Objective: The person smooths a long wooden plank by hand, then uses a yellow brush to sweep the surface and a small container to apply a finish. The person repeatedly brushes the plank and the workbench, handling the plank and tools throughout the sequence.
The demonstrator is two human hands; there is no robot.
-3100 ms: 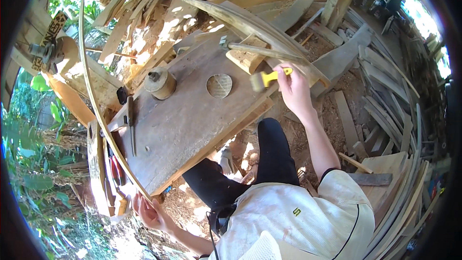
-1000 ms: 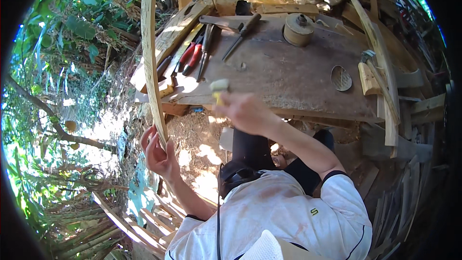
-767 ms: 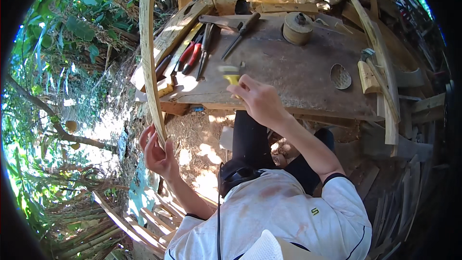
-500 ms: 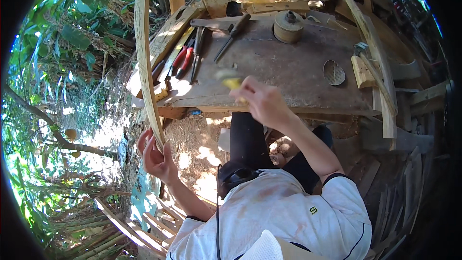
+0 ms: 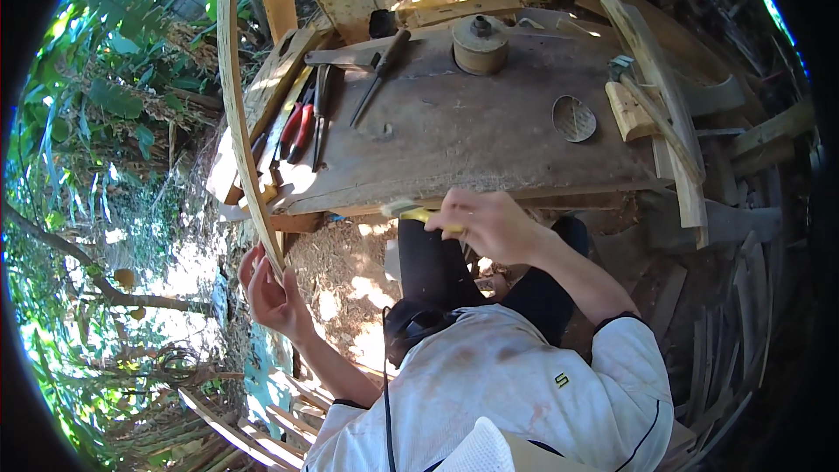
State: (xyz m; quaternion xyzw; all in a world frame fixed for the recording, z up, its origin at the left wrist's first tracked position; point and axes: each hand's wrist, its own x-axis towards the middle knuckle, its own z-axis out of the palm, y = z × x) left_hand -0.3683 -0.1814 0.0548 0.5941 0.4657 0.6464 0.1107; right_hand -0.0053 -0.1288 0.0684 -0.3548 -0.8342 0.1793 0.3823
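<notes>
A long, curved wooden strip [image 5: 238, 105] rises from my left hand [image 5: 273, 291] past the left end of the workbench. The fingers of that hand curl around its lower end, with the thumb against the near side. My right hand [image 5: 491, 225] is closed on a small tool with a yellow handle [image 5: 426, 215], held just in front of the bench's near edge, above my legs. Its pale head points left and is blurred, so its exact kind is unclear.
On the wooden workbench [image 5: 489, 140] lie red-handled pliers [image 5: 297, 129], a slim pointed tool with a dark handle [image 5: 380, 77], a round lidded pot [image 5: 480, 45] and a shallow oval dish [image 5: 574, 119]. Wooden pieces [image 5: 651, 79] lean at the right end. Foliage [image 5: 114, 96] fills the left.
My right hand has come down toward me with the yellow-handled tool, from over the bench to its near edge. The left hand keeps its hold on the strip; the whole view has shifted slightly.
</notes>
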